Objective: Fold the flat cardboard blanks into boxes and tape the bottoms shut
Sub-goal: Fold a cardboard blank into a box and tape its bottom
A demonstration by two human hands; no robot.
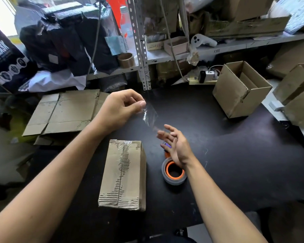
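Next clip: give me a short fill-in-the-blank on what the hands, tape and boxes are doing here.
1. The left hand pinches one end of a strip of clear ____.
2. The right hand, fingers spread, hovers above the tape roll, whose core is coloured ____.
3. The box between the forearms lies with its taped seam facing ____.
4. The open box stands at the table's far ____ side.

Missing words: tape; orange; up; right

Box (123,174) brown, torn facing showing striped corrugation along centre seam. Tape roll (173,172) grey-clear with orange core. Tape strip (150,114) clear, glossy. Table (235,155) black. Flat blanks (65,111) brown. Open box (240,90) brown. Mask carton (5,62) black with white lettering.
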